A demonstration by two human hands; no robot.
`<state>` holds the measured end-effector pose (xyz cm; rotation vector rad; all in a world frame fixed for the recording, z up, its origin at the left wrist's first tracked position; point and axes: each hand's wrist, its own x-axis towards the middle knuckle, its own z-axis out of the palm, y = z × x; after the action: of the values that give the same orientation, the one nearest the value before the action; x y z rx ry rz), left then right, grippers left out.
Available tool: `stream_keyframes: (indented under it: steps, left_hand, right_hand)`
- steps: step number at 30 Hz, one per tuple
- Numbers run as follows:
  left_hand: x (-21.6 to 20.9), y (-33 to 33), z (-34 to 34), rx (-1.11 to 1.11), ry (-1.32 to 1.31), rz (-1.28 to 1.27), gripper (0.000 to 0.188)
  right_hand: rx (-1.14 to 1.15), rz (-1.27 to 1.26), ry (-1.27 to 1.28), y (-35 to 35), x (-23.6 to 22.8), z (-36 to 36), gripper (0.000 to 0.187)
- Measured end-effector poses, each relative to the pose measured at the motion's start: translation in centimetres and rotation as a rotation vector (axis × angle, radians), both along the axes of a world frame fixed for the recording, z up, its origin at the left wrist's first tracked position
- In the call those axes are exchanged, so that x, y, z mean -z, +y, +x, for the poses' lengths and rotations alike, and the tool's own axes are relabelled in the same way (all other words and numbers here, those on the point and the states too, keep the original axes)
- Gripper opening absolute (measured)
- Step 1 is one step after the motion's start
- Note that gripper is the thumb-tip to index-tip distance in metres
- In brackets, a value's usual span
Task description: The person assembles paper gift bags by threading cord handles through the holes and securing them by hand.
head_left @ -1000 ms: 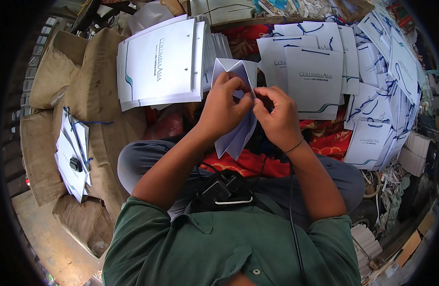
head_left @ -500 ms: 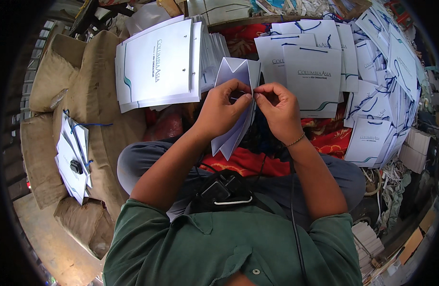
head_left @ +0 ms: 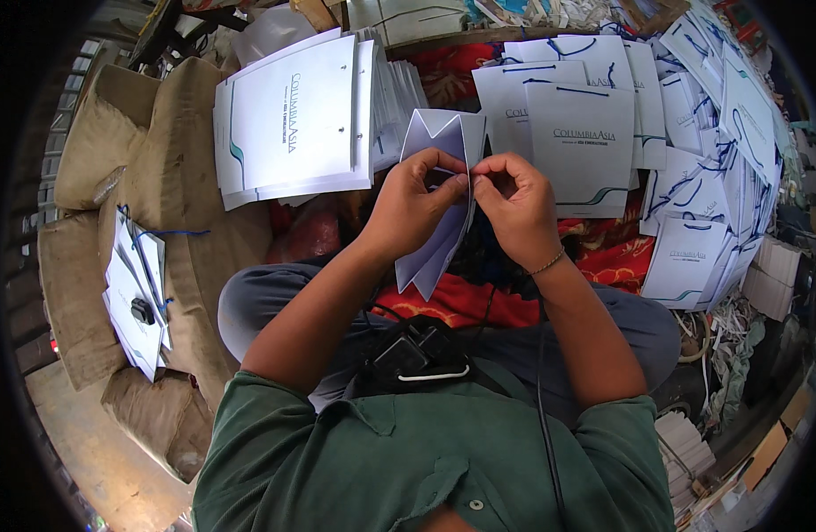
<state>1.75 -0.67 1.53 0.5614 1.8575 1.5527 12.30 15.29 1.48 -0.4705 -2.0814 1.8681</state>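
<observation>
A white paper bag [head_left: 436, 232] stands partly opened out above my lap, its folded side facing left. My left hand [head_left: 419, 199] is closed on the bag's rim, the thumb and fingers reaching inside the mouth. Against the same rim, from the outer side, my right hand [head_left: 517, 206] makes a pinch with thumb and forefinger. The fingertips of both hands nearly meet there. Whether a cord lies between them is too small to make out.
Flat white bags [head_left: 288, 124] are stacked at the upper left. Bags with blue cord handles [head_left: 581, 146] lie at the upper right, beside a larger heap [head_left: 692, 186]. More bags [head_left: 140, 301] rest on a brown cushion [head_left: 191, 195]. Red patterned cloth [head_left: 608, 253] lies beneath.
The bag has shifted and tilted very slightly in my hands. Both hands keep their grip at the same rim, with only small finger movement.
</observation>
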Motion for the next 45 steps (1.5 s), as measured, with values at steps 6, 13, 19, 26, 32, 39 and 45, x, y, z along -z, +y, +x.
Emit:
stream_keyframes:
  steps: [6, 13, 19, 26, 32, 39, 45]
  left_hand:
    - [0.3, -0.2, 0.0, 0.022, 0.035, -0.04, 0.018]
    - [0.3, 0.1, -0.1, -0.008, 0.127, -0.1, 0.019]
    - [0.7, 0.3, -0.3, -0.043, 0.09, -0.079, 0.019]
    - [-0.2, 0.6, -0.7, 0.03, 0.53, -0.129, 0.012]
    - [-0.6, 0.5, -0.9, 0.05, 0.631, -0.161, 0.01]
    - [-1.5, 0.0, -1.6, 0.097, 0.693, -0.276, 0.008]
    - [-7.8, -1.7, -3.3, 0.096, -0.369, 0.585, 0.008]
  right_hand:
    - [0.077, 0.071, 0.064, -0.1, 0.7, -0.3, 0.014]
    - [0.03, 0.22, 0.13, -0.5, 0.5, -0.3, 0.028]
    - [0.013, 0.144, 0.104, -0.6, 0.4, 0.0, 0.038]
    - [0.03, 0.168, 0.103, -0.1, 0.5, -0.2, 0.041]
    - [-0.003, 0.206, 0.142, -0.7, 0.3, -0.2, 0.042]
    - [0.077, 0.37, 0.139, 0.6, 0.2, -0.5, 0.039]
    - [0.104, 0.257, -0.023, 1.7, 0.0, -0.5, 0.036]
